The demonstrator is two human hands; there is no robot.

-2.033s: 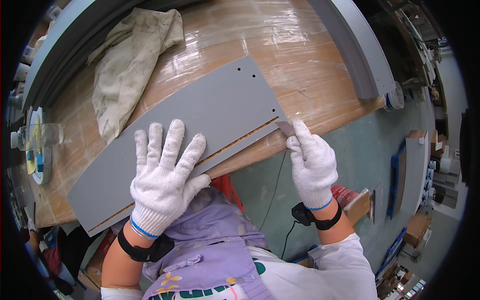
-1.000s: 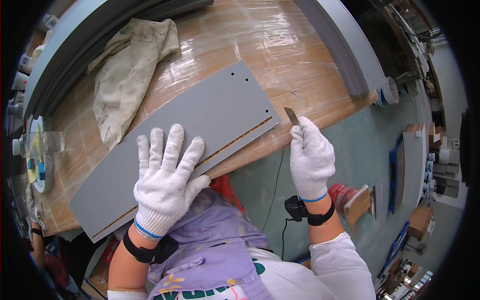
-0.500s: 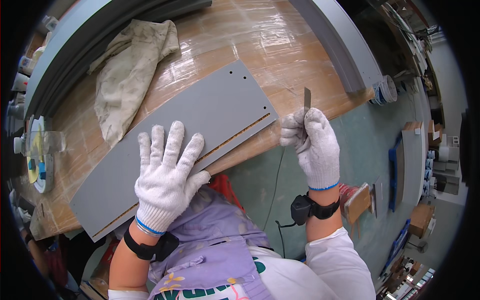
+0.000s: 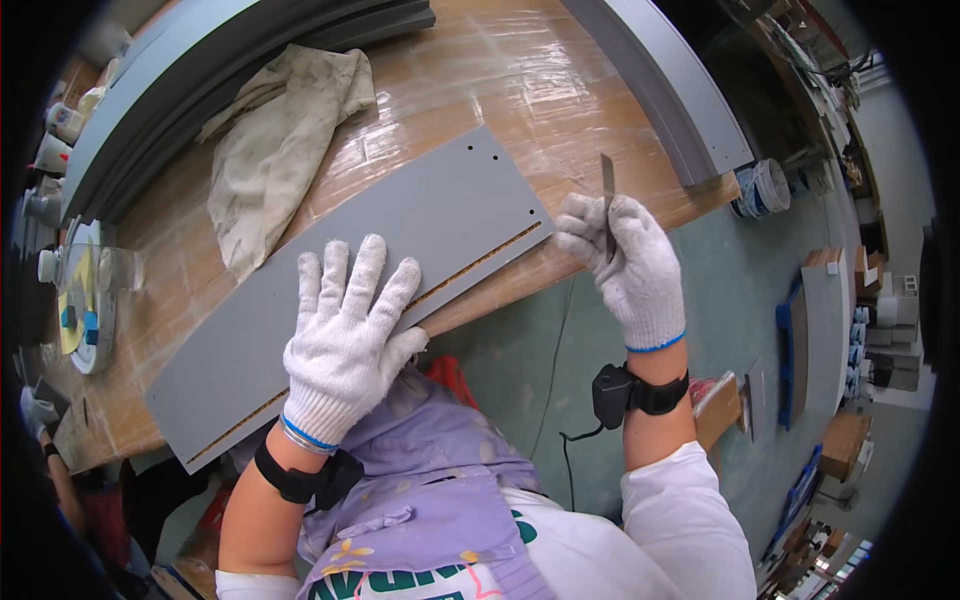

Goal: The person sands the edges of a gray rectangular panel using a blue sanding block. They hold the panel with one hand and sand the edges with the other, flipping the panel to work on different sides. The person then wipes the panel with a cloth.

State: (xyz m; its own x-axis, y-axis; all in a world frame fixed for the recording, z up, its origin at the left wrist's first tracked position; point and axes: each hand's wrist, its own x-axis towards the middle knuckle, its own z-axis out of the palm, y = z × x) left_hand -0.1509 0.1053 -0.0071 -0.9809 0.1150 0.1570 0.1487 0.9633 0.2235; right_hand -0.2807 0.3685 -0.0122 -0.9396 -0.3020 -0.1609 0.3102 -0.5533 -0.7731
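A grey board lies at a slant on the plastic-covered workbench, its near edge along the bench edge. It has a narrow groove showing raw brown core and several small dark holes toward its right end. Spread flat on the board is my left hand, in a white knit glove, fingers apart and holding nothing. My right hand, gloved the same way, pinches a thin flat metal blade, which points upward. This hand is held just off the board's right end, not touching it.
A stained cloth lies behind the board. Stacked grey panels stand at the far left, and another grey panel at the far right. A clear bottle is at left. A bucket stands beyond the bench's right end.
My right hand has risen slightly with the blade, which now stands more upright. My left hand stays flat on the board. The whole view has shifted a little.
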